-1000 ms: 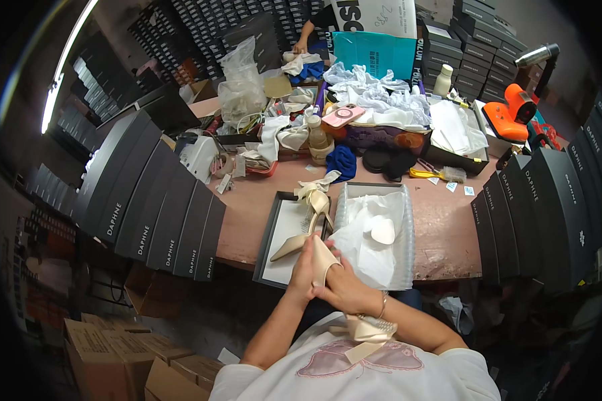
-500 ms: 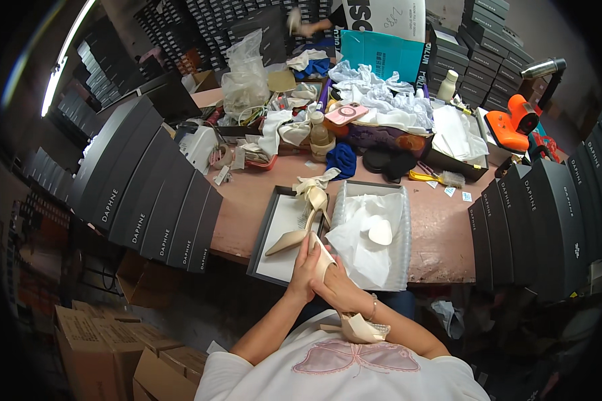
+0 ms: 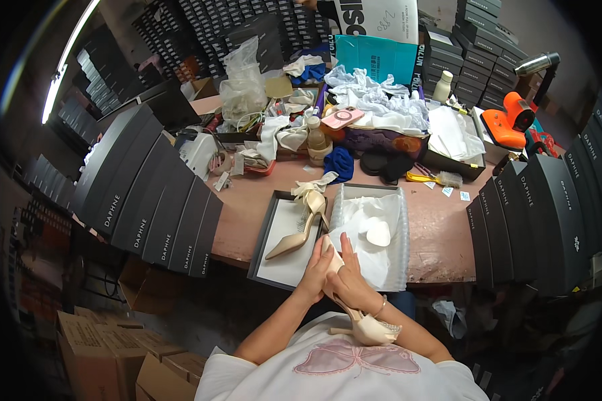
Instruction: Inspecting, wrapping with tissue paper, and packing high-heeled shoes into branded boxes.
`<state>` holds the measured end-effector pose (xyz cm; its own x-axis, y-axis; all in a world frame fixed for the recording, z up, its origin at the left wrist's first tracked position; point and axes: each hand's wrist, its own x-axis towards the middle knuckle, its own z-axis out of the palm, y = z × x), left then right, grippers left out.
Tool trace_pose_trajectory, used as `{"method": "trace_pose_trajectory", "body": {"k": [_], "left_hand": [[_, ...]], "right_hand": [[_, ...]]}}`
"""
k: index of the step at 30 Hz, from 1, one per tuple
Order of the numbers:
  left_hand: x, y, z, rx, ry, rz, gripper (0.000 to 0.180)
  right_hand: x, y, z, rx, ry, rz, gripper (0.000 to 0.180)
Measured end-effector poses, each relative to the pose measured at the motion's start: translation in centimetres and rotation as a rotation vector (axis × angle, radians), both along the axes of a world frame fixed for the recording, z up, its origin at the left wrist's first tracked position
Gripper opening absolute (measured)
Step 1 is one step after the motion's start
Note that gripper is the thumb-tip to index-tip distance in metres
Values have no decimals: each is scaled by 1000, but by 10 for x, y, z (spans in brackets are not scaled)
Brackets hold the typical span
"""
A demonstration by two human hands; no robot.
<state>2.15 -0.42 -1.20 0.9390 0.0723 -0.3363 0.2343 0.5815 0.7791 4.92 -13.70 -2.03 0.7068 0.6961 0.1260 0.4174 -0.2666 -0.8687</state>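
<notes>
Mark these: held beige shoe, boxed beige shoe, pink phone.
Held beige shoe [image 3: 372, 329]: head view, on its rear end.
Boxed beige shoe [image 3: 288, 244]: head view, on its toe section.
Pink phone [image 3: 342, 119]: head view, on its upward face.

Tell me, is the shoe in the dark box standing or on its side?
On its side: the beige shoe lies flat, its side profile facing upward.

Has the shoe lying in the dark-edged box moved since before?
No: the beige shoe keeps its place against the dark-edged box, toe near its left side.
</notes>
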Motion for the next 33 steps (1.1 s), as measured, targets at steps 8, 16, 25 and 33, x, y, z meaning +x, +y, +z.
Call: {"method": "trace_pose_trajectory", "body": {"k": [8, 16, 25, 33], "left_hand": [[-16, 10, -8, 43, 33, 168, 63], [-51, -31, 19, -250, 29, 219, 56], [-40, -1, 7, -355, 169, 60, 75], [-48, -15, 8, -434, 179, 165, 71]], "right_hand": [[-2, 30, -6, -109, 47, -38, 75], [1, 14, 26, -31, -111, -26, 73], [80, -71, -20, -691, -652, -367, 51], [75, -79, 28, 90, 389, -408, 16]]}}
